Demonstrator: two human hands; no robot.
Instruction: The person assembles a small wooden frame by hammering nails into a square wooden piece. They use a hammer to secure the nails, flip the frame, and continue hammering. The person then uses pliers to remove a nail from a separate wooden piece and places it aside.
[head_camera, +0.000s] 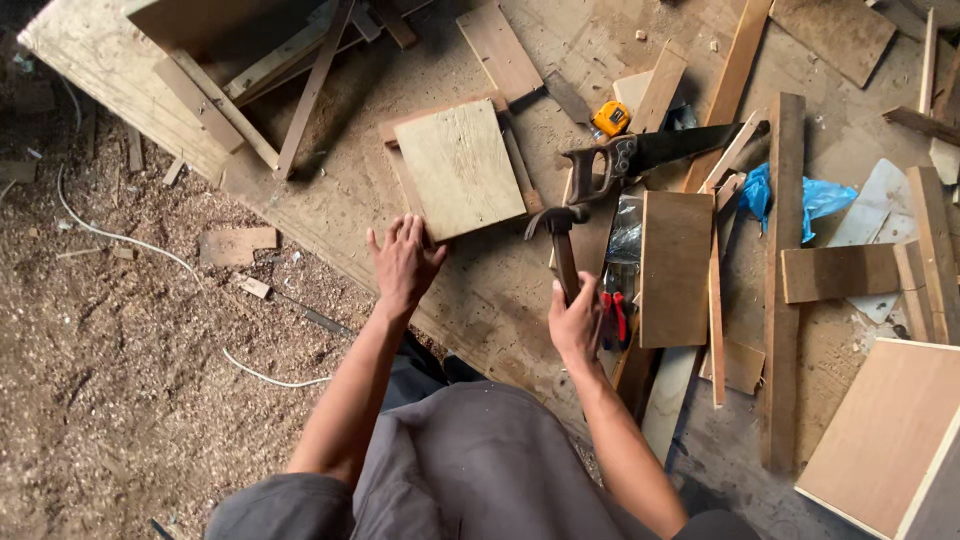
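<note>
Your right hand (575, 322) is closed around the wooden handle of a claw hammer (560, 240); the steel head points away from you, its claw curving toward the square board (460, 168). Fingers wrap the lower end of the handle, thumb on top. Your left hand (403, 262) lies flat and open, fingers together, fingertips touching the near edge of the square board; it clamps nothing.

Taking the hammer as landmark: the square board sits just left of the head, resting on a slightly wider frame of strips. Directly beyond the head lies one handsaw (640, 155), handle nearest the hammer, blade running right. One yellow tape measure (610, 118) lies just beyond the saw handle. One pair of red-handled pliers (613, 318) lies touching your right hand's far side. One dark rectangular panel (676, 268) lies right of the pliers, and a clear plastic bag (628, 228) between panel and hammer. Farther right: a long upright plank (783, 280) and one blue plastic bag (805, 195).

Nothing lies between the hammer head and the board.

Both forearms reach forward from your lap, the left straighter, the right bent inward at the wrist. A white cable (150, 250) crosses the sawdust well left.
</note>
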